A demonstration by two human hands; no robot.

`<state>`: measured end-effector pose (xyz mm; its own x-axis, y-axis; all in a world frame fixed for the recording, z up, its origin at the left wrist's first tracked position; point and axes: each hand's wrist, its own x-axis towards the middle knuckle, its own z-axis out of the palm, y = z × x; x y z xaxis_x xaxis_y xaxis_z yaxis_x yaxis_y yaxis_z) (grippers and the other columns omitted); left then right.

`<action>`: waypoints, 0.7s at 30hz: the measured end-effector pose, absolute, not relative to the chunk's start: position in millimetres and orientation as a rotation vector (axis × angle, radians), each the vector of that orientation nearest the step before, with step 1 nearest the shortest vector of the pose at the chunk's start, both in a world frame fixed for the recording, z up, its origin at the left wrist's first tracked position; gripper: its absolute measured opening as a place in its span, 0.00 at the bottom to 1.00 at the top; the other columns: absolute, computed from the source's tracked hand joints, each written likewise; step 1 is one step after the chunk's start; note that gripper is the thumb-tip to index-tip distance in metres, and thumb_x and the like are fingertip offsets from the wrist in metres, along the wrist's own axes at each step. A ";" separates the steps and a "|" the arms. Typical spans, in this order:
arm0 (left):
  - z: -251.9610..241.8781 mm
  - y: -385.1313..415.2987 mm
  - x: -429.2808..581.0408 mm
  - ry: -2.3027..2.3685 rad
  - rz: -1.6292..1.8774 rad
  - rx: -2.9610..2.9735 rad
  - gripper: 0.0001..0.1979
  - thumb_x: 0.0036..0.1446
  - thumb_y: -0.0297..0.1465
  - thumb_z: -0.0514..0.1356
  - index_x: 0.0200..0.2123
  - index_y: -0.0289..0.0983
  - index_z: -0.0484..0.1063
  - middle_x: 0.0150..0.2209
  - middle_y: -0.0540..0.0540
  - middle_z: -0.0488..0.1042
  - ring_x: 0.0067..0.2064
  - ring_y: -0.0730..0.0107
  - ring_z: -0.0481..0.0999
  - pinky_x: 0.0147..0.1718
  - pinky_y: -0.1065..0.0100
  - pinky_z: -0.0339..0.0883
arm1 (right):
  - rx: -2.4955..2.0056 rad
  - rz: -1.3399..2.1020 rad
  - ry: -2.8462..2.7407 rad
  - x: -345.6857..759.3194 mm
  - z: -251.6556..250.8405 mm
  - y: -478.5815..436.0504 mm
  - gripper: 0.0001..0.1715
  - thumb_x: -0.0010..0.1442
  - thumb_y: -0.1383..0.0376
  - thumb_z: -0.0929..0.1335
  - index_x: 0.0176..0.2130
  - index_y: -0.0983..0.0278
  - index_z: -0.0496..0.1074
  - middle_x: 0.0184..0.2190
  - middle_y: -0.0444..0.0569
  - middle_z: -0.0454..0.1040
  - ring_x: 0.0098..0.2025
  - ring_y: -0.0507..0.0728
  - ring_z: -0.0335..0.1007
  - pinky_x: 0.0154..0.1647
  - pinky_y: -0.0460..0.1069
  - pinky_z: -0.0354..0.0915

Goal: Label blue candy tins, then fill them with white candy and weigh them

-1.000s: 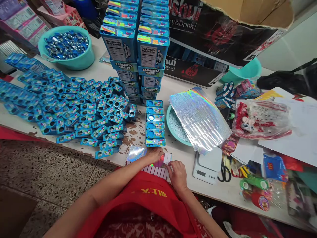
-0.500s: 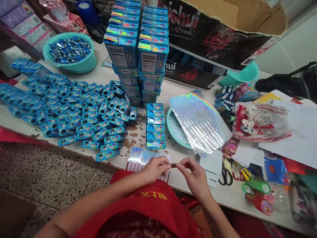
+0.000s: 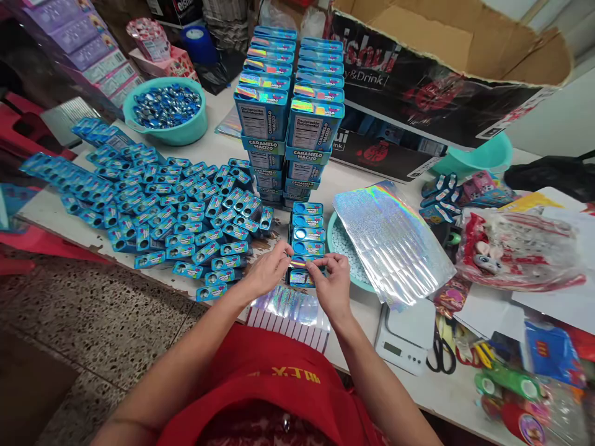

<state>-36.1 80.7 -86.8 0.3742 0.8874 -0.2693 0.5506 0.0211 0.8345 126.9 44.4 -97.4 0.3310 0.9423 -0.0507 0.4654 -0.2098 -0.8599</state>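
While both hands meet at lower centre of the frame, each pinches one end of a small holographic strip (image 3: 299, 263): left hand (image 3: 268, 271) with thumb and forefinger closed on its left end, right hand (image 3: 333, 284) closed the same way on its right end. Strip's long axis runs left to right across the frame, lying flat just over the second-nearest tin in a column of blue tins (image 3: 307, 222). Column runs up and down the frame; each tin lies crosswise, window face up.

Readable print: "CARAMELO MACIZO" and "Declaración Nutrimental" on the stacked blue boxes (image 3: 288, 121) at upper centre; "&Drink" on the black cardboard carton (image 3: 432, 87) at upper right.

Below the hands, a holographic sticker sheet (image 3: 290, 305) on a striped backing. Left of the frame, a spread of loose blue tins (image 3: 162, 207). Right of the column, a large holographic sheet (image 3: 393, 238) leaning over a teal bowl (image 3: 333, 238) of white pellets.
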 end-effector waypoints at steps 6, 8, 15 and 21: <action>-106.4 78.4 -32.5 1.204 0.542 1.468 0.07 0.59 0.34 0.47 0.38 0.39 0.58 0.20 0.57 0.60 0.24 0.74 0.62 0.26 0.71 0.57 | -1.806 0.795 -1.233 128.9 -109.1 48.3 0.14 0.51 0.55 0.69 0.26 0.64 0.72 0.35 0.48 0.60 0.41 0.57 0.61 0.40 0.51 0.61; -111.7 73.5 -28.7 1.188 0.594 1.362 0.07 0.59 0.36 0.46 0.39 0.39 0.56 0.21 0.57 0.59 0.23 0.75 0.62 0.25 0.72 0.57 | -1.809 0.784 -1.175 128.9 -109.4 48.5 0.13 0.49 0.56 0.69 0.29 0.64 0.69 0.34 0.47 0.61 0.39 0.56 0.62 0.39 0.51 0.61; -127.5 52.1 -7.4 1.534 0.564 1.238 0.12 0.62 0.39 0.42 0.41 0.40 0.57 0.25 0.53 0.65 0.26 0.70 0.69 0.27 0.70 0.59 | -1.795 0.937 -0.935 127.3 -109.6 46.8 0.22 0.43 0.57 0.72 0.34 0.62 0.60 0.30 0.42 0.64 0.31 0.52 0.62 0.32 0.48 0.61; -148.2 64.7 -12.6 1.668 0.511 1.286 0.06 0.59 0.35 0.48 0.35 0.40 0.61 0.26 0.52 0.69 0.29 0.69 0.70 0.28 0.69 0.59 | -1.743 0.956 -0.904 127.9 -110.2 55.6 0.10 0.50 0.60 0.67 0.31 0.62 0.62 0.27 0.43 0.65 0.31 0.53 0.63 0.33 0.48 0.61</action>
